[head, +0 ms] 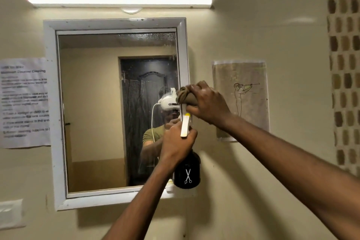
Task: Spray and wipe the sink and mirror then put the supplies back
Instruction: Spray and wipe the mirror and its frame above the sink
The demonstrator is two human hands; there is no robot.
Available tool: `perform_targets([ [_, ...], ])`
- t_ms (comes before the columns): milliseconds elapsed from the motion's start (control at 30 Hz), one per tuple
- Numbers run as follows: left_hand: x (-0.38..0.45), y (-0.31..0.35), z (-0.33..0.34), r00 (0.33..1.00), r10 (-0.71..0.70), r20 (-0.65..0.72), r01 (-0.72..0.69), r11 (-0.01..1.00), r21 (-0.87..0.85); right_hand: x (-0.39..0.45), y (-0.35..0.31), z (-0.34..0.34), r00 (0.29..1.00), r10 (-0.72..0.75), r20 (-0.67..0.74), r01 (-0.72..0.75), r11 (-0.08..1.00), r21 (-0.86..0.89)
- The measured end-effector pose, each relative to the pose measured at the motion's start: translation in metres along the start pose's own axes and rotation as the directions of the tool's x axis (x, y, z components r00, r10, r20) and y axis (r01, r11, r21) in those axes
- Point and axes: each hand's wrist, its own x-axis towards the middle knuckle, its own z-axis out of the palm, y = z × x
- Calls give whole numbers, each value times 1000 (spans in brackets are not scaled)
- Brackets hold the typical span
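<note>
Wall notice [24, 101] reads "Counter Cleaning"; rest blurred.

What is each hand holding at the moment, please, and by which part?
The left hand grips the black spray bottle around its neck, below the white trigger head. The right hand holds a bunched brown cloth.

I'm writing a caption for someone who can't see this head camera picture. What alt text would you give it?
A person's right hand presses a brown cloth against the right edge of a white-framed wall mirror, while the left hand holds a black spray bottle just below. A tube light glows above; paper notices hang on either side.
</note>
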Motion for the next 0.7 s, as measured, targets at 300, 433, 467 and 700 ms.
perform_targets([
  [300, -3, -5, -4, 999, 13, -40, -14, 1000, -18, 67, 3, -20, 993, 79, -90, -80, 997, -12],
  [433, -12, -9, -1, 1000, -23, -7, 23, 1000, -1, 12, 1, -1, 999, 33, -33, -32, 999, 28],
  [467, -15, -10, -1, 999, -37, 6, 37, 999, -9, -4, 0, 2, 1000, 7, 7, -7, 1000, 25],
  [700, -33, -14, -4, 998, -57, 19, 58, 997, -51, 25, 0, -16, 998, 12, 56, -9, 998, -64],
])
